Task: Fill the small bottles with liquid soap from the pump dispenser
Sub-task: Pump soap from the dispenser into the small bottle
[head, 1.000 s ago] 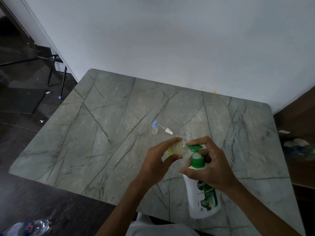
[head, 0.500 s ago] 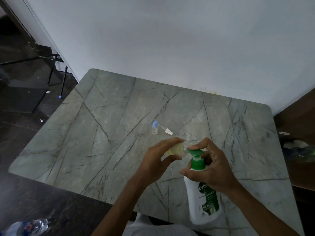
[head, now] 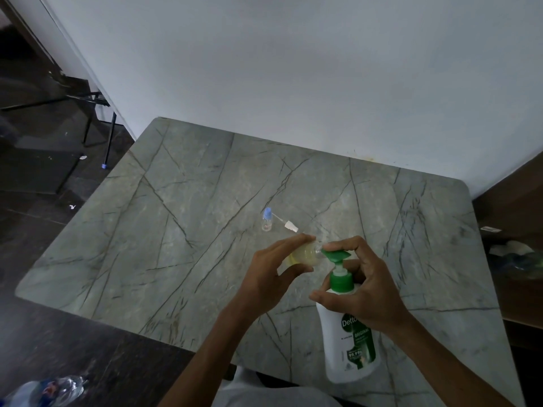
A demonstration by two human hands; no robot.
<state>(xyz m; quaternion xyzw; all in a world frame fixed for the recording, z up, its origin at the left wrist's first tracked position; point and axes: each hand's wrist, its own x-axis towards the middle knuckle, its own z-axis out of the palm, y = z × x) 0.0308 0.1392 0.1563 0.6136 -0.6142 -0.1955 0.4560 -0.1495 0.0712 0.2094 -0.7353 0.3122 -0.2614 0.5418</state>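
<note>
My left hand (head: 269, 277) holds a small clear bottle (head: 305, 255) tilted on its side, with yellowish liquid inside and its mouth at the green pump nozzle. My right hand (head: 364, 289) grips the neck of the white pump dispenser (head: 349, 348), index finger resting on the green pump head (head: 336, 255). The dispenser stands on the grey stone table (head: 191, 245). A second small bottle (head: 266, 220) with a blue cap stands upright farther back, and a white spray top (head: 289, 226) with its tube lies beside it.
A white wall runs behind the table. Dark floor and black stand legs (head: 100, 133) are to the left. A plastic water bottle (head: 50, 392) lies on the floor at bottom left. Wooden furniture with white and blue items (head: 517, 257) is at the right.
The green pump head has risen again after being pressed lower half a second ago. Both hands stay in the same place with the small bottle at the nozzle.
</note>
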